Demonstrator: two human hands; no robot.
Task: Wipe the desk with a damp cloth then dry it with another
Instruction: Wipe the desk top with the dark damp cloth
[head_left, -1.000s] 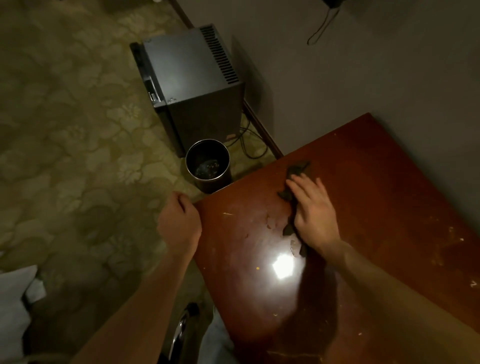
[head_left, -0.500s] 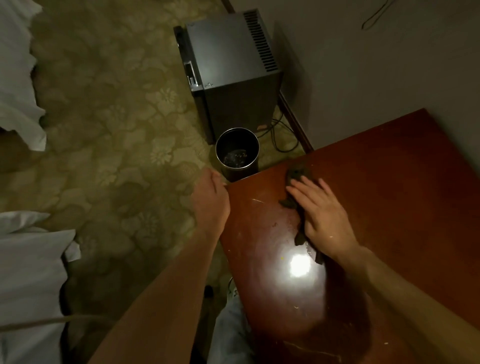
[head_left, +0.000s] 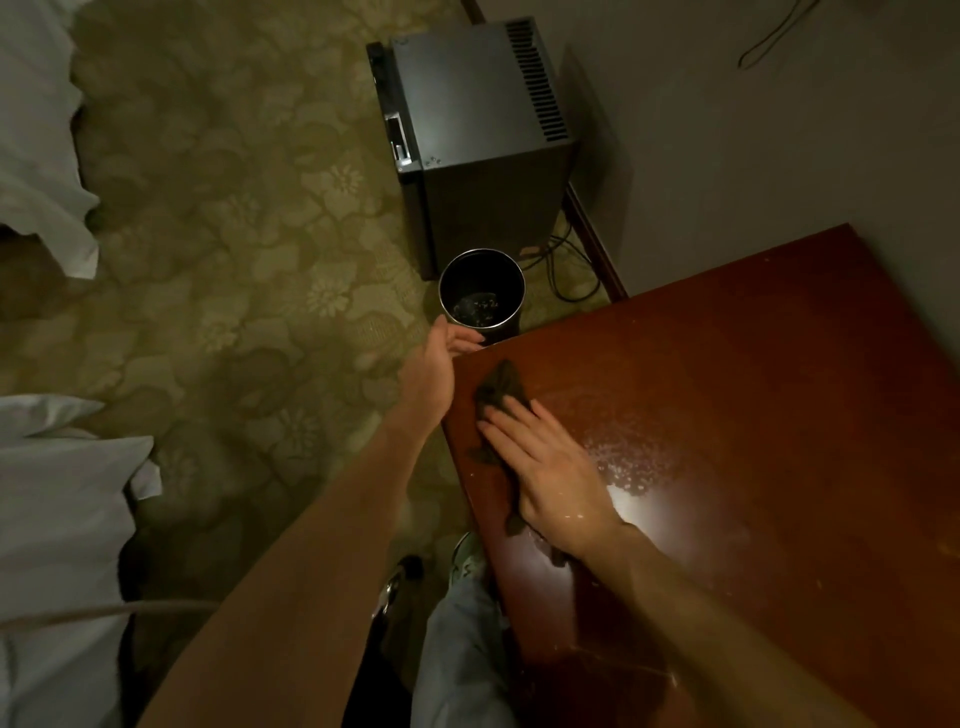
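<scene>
Dark crumpled cloth (head_left: 501, 387) on wet desk (head_left: 779, 415)

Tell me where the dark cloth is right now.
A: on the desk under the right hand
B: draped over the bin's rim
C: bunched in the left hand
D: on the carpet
A: the right hand lies with straight fingers on the dark cloth, pressing it flat to the desk near its corner.
</scene>
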